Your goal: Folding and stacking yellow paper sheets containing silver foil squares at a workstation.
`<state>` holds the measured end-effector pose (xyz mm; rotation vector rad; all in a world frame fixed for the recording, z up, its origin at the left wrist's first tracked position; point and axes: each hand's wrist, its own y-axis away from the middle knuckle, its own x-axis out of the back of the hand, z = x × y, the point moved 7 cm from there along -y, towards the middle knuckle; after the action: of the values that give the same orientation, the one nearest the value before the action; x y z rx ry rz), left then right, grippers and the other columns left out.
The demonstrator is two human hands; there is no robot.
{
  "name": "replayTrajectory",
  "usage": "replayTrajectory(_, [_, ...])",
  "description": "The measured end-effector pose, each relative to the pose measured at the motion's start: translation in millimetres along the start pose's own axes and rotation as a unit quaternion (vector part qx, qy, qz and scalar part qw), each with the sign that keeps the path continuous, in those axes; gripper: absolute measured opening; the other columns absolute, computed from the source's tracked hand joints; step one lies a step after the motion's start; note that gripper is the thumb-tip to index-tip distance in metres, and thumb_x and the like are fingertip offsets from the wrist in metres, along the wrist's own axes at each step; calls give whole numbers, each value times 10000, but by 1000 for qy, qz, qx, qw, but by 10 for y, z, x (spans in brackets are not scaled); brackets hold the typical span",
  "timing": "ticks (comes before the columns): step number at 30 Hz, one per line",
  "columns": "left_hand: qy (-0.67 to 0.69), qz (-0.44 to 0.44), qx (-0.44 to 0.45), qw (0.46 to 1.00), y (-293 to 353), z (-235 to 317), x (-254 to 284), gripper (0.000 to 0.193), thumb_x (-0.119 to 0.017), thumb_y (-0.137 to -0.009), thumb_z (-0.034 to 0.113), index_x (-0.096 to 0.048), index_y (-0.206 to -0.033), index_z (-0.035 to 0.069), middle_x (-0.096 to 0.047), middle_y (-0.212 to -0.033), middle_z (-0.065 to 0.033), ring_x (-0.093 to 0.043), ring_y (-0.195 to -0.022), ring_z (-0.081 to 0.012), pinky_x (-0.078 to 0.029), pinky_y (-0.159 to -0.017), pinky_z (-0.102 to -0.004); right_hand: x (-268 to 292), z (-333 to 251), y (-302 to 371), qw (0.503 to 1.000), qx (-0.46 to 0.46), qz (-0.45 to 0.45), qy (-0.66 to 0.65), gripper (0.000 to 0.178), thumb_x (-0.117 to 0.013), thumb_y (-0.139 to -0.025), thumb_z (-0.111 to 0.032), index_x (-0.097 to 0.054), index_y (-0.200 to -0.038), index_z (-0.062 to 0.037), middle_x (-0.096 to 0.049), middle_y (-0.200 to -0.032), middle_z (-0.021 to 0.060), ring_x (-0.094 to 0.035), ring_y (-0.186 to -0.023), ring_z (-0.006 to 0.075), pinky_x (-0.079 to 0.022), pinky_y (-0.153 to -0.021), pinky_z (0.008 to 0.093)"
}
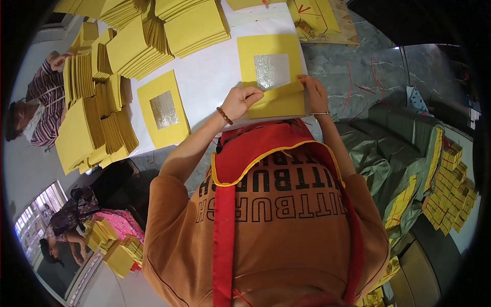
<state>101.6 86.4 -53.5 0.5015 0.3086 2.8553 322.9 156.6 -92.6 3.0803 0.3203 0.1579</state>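
Note:
A yellow paper sheet (269, 45) with a silver foil square (271, 71) at its middle lies on the white table in front of me. Its near part is turned up into a flap (277, 101) that covers the lower edge of the foil. My left hand (240, 104) pinches the flap's left side between thumb and fingers. At the flap's right corner, my right hand (315, 93) has its fingers closed on the paper. Whether other sheets lie under this one, I cannot tell. Another yellow sheet (177, 91) with a foil square rests to the left.
Fanned stacks of yellow paper (197, 28) crowd the table's (204, 71) far left. A tied yellow bundle (327, 20) sits at the far right. Two people (46, 105) (71, 220) are at the left. Green sacks (394, 138) and yellow bundles (450, 189) stand at the right.

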Motion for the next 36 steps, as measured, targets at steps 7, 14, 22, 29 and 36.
replayTrajectory(7, [1,9,-5,1000,-7,55,15,281,-548,-882,250,-624,-960,-10,-569,-655,-4,-461,-607,-45,-399,-552,-215,12,15,-2,1000,-5,3,-11,254,-452,-914,-179,-637,-884,-8,-636,-965,63,-553,-923,156,-406,-845,272])
replayTrajectory(14, [1,13,1,1000,-11,27,15,270,-539,-882,239,-626,-948,-8,-527,-613,8,-435,-574,-45,-384,-525,-218,17,82,5,999,-31,11,-22,261,-453,-912,-190,-635,-885,-5,-633,-971,72,-550,-933,150,-411,-845,269])
replayTrajectory(22, [6,41,10,999,-37,-37,65,261,-529,-879,224,-613,-949,-12,-557,-606,-54,-471,-549,-85,-406,-519,-260,-11,-140,31,991,84,-67,79,168,-573,-822,-126,-609,-958,-36,-598,-1069,68,-532,-994,196,-390,-881,299])
replayTrajectory(29, [131,-65,8,989,-53,-110,262,339,-461,-892,227,-537,-1161,34,-571,-1145,-66,-460,-1096,-175,-339,-962,-314,-36,-175,66,977,146,-94,123,191,-620,-747,-97,-585,-933,-71,-570,-1118,73,-499,-1055,237,-368,-903,325])
replayTrajectory(36, [-336,28,-224,914,68,314,314,527,-538,-689,10,-514,-1204,126,-479,-1241,-91,-424,-1143,-285,-341,-918,-354,-35,-173,58,987,98,-71,106,202,-586,-722,-47,-576,-923,-70,-579,-1096,73,-518,-1017,250,-380,-892,331])
